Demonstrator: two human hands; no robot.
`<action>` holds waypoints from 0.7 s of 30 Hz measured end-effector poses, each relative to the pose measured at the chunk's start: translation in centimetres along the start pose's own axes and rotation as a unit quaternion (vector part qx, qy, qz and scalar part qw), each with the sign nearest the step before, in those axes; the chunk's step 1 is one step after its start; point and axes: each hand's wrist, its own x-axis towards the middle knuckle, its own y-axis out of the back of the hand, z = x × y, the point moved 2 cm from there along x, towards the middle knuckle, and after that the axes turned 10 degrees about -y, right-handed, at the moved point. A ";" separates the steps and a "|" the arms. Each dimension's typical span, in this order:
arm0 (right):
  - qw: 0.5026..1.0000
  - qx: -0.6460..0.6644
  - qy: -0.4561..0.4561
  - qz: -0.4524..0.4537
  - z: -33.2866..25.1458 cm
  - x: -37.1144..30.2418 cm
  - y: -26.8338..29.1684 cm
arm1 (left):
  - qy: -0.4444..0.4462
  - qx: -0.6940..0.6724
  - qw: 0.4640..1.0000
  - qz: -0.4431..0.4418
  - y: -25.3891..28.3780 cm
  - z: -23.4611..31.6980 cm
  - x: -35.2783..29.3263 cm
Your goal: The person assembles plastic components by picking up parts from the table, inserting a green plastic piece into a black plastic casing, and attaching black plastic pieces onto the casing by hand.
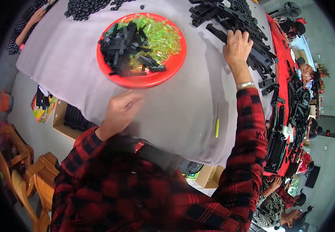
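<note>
Head view, 1 camera. Left hand (119, 111): over the grey-clothed tabletop (175, 120), just short of the red tray's (148, 82) near rim, fingers curled in narrow. Right hand (238, 46): fingers bent down at the left side of a heap of long black parts (261, 57). Whether either holds a piece, cannot tell: left blurred, right fingertips hidden. Tray contents, 2 groups meeting mid-tray: small black parts (127, 36) left, yellow-green clear pieces (167, 36) right. Open cloth between tray and heap, also toward the front edge; 1 green-handled tool (217, 125) lies inside that edge. Heap crowds the right edge.
</note>
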 end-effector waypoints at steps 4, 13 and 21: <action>0.998 0.046 0.000 -0.040 -0.8 -5.4 5.2 | -0.003 -0.010 1.000 0.018 0.0 -0.9 -0.6; 0.992 0.104 -0.018 -0.073 -3.0 -15.5 10.7 | -0.033 -0.022 0.999 -0.020 -0.3 -1.2 0.0; 0.984 0.144 0.056 -0.094 -3.0 -17.8 10.3 | -0.096 -0.015 0.995 0.001 -0.4 -1.3 -0.3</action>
